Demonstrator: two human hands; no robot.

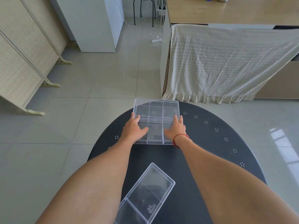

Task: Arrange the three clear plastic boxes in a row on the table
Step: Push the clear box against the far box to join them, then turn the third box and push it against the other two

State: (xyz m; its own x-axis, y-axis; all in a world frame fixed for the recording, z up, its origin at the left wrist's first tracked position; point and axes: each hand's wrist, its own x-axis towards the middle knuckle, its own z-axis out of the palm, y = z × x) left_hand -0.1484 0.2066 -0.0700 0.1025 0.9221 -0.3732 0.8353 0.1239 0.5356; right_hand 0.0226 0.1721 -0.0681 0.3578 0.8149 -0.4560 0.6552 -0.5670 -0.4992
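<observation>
A clear plastic box with several compartments sits at the far side of the round black table. My left hand grips its left side and my right hand, with a red string on the wrist, grips its right side. The box looks like two stacked or joined clear boxes; I cannot tell which. A long clear plastic box lies tilted at the near edge of the table between my forearms, untouched.
A cream cloth hangs over a wooden counter beyond the table on the right. A folding screen stands at left, a white cabinet and a black stool at the back, tiled floor all around.
</observation>
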